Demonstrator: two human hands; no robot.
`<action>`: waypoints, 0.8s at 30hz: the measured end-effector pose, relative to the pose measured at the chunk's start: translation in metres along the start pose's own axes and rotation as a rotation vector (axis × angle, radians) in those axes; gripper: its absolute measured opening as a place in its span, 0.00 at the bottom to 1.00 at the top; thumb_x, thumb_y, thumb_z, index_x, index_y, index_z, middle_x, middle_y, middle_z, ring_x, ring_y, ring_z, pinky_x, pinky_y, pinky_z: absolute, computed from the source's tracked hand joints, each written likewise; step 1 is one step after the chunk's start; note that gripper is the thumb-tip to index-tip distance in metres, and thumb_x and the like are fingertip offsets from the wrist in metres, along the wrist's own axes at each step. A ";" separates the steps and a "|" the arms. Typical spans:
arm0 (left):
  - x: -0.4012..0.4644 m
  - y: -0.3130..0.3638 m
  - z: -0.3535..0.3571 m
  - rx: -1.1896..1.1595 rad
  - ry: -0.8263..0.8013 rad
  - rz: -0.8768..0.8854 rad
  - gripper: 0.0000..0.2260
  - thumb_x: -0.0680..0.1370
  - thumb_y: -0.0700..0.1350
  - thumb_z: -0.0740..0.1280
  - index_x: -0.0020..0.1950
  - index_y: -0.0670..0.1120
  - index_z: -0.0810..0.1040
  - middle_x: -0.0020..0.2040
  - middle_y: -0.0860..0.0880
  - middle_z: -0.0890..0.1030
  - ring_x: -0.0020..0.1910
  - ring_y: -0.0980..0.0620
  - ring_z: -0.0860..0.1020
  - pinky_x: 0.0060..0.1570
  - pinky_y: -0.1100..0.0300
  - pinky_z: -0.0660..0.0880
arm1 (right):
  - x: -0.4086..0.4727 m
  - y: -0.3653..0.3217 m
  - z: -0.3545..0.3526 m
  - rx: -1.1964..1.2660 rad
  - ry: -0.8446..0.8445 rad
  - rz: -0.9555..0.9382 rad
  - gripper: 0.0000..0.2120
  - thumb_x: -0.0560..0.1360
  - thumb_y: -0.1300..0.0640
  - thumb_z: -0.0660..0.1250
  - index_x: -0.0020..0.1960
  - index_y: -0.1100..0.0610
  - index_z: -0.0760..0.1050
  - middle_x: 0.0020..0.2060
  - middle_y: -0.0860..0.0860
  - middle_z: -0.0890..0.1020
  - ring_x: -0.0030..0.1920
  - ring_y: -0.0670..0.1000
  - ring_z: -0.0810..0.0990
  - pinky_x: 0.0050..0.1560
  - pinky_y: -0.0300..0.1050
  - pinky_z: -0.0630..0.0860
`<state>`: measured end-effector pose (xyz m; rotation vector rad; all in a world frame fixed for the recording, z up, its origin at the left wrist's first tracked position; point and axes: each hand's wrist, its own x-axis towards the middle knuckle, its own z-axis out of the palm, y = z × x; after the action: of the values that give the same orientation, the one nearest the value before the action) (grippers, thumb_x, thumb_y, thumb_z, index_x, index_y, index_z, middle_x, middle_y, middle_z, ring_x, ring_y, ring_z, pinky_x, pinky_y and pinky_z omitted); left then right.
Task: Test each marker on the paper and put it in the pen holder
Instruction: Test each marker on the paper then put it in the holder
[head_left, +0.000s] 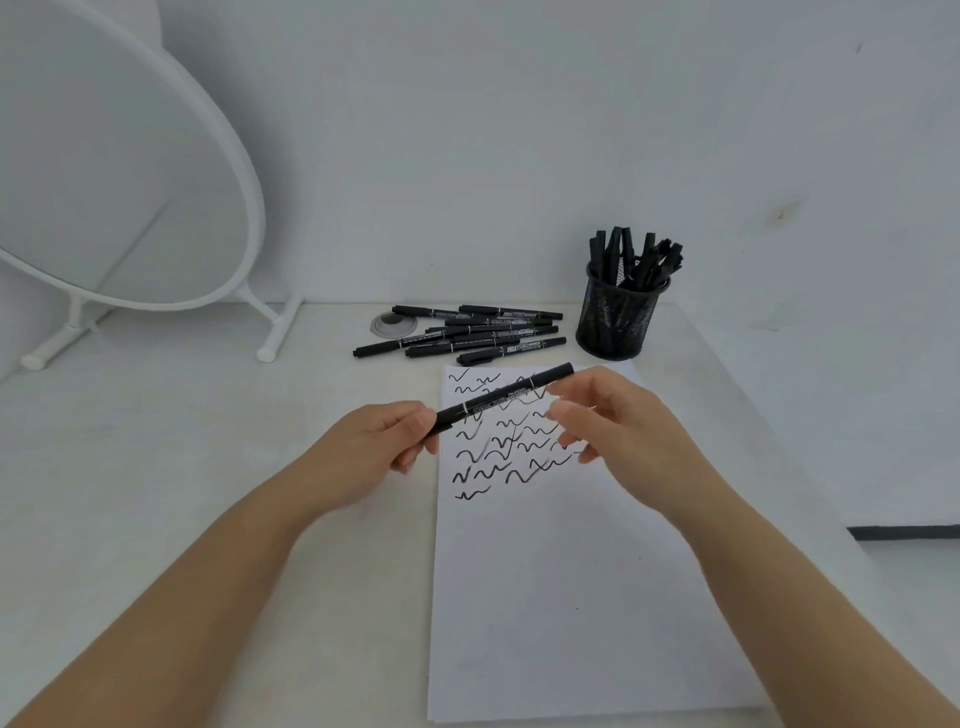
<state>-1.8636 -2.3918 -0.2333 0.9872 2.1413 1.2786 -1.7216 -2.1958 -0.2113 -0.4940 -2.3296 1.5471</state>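
1. A white sheet of paper (561, 597) lies on the white table (208, 519), its near part blank and its far part covered with rows of black squiggles (498, 452).
2. Above the squiggles, the left hand (374, 452) grips one end of a black marker (506, 397) between curled fingers and thumb — the marker slants up and to the right, off the paper.
3. The right hand (618, 426) is blurred; its fingertips sit at the marker's far end, but I cannot tell whether they actually pinch it.
4. Beyond the paper, a heap of black markers (467, 332) lies flat on the table.
5. Just right of the heap stands the black mesh pen holder (618, 317) — crowded with upright markers.
6. At far left, a round white-framed mirror (119, 171) leans on its stand.
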 end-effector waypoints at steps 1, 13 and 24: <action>0.004 0.004 -0.001 0.048 0.016 -0.002 0.17 0.81 0.49 0.56 0.34 0.50 0.75 0.25 0.55 0.70 0.28 0.58 0.69 0.35 0.64 0.65 | 0.004 0.000 -0.002 -0.185 0.072 -0.024 0.06 0.73 0.50 0.66 0.50 0.47 0.73 0.46 0.43 0.79 0.40 0.41 0.78 0.40 0.36 0.73; 0.059 0.064 0.026 0.786 0.159 0.261 0.14 0.78 0.56 0.55 0.35 0.52 0.68 0.30 0.54 0.73 0.34 0.52 0.72 0.30 0.57 0.64 | 0.035 -0.013 -0.002 -0.983 0.151 -0.724 0.05 0.67 0.58 0.75 0.40 0.58 0.81 0.32 0.50 0.80 0.34 0.53 0.77 0.37 0.41 0.71; 0.127 0.044 0.014 0.653 0.248 0.141 0.09 0.79 0.55 0.56 0.50 0.52 0.72 0.41 0.54 0.77 0.44 0.51 0.76 0.41 0.55 0.71 | 0.100 -0.027 -0.077 -0.372 0.456 -0.414 0.11 0.74 0.59 0.65 0.55 0.51 0.69 0.36 0.43 0.77 0.39 0.45 0.76 0.40 0.35 0.69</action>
<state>-1.9199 -2.2731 -0.2039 1.2982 2.8139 0.7866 -1.7814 -2.0982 -0.1514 -0.3648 -2.1718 0.7280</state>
